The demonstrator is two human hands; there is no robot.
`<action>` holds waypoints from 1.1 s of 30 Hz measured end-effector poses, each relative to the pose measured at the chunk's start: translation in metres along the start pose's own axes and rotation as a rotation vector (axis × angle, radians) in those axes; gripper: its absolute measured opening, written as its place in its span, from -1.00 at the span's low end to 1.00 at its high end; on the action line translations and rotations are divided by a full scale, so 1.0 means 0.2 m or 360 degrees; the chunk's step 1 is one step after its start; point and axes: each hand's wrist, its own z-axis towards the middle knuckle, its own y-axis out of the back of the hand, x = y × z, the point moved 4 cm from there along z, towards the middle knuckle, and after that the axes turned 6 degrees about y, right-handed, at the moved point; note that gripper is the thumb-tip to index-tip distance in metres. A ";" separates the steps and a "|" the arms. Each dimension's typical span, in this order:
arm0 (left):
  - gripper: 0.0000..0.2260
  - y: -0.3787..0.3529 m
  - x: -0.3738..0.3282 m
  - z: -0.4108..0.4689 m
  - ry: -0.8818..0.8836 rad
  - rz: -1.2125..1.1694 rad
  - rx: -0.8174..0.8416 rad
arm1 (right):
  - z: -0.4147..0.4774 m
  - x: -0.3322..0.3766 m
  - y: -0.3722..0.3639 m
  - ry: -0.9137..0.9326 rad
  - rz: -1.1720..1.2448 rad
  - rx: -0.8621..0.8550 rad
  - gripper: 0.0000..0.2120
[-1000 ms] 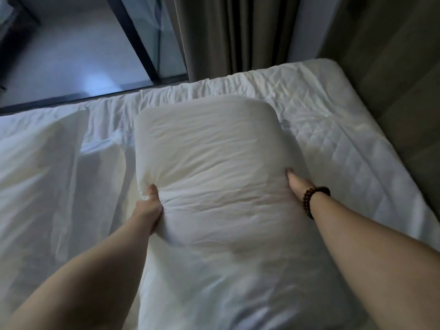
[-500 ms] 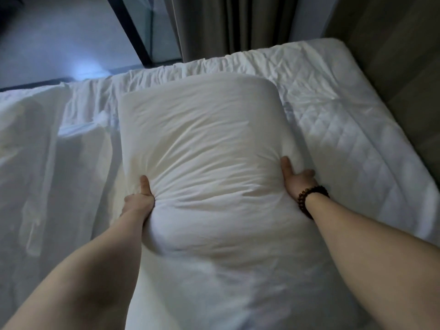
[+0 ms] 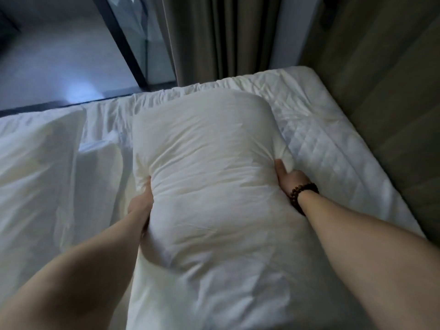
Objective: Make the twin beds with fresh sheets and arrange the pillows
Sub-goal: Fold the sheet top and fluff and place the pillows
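Both bare forearms reach forward over the mattress [image 3: 333, 163]; the left hand [image 3: 140, 202] digs into the left flank of the pillow [image 3: 207, 175], its fingers tucked out of sight beneath the bulge, gripping it; the right hand [image 3: 289, 178] clasps the opposite flank, thumb laid up along the bunched fabric, fingers curled behind. The pillow lies lengthwise on the quilted mattress, its far end near the curtain [image 3: 214, 32]. Counted: two hands, one pillow held between them, one beaded bracelet [image 3: 302, 192] on the right wrist, one white heap [image 3: 35, 158] at the left; whether that is a pillow or bedding I cannot tell.
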 end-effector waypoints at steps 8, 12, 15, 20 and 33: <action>-0.15 -0.12 -0.65 -0.50 -0.0318 0.0071 0.0106 | -0.15 -0.23 0.65 -0.0180 0.0160 -0.0100 -0.13; -0.15 -0.44 -0.79 -0.79 -0.0307 -0.0233 0.0211 | -0.07 -0.39 1.02 -0.0060 0.0123 -0.0283 -0.25; -0.14 -0.73 -0.80 -0.99 -0.0195 -0.0367 0.0378 | 0.04 -0.53 1.32 -0.0139 -0.0005 -0.0336 -0.21; -0.11 -1.14 -0.74 -1.20 0.0146 -0.0609 0.0484 | 0.25 -0.71 1.72 -0.0208 -0.0192 -0.0512 -0.21; -0.06 -1.52 -1.21 -1.40 -0.1338 0.1359 0.0343 | 0.00 -1.18 0.99 -0.0641 -0.0388 -0.0445 -0.14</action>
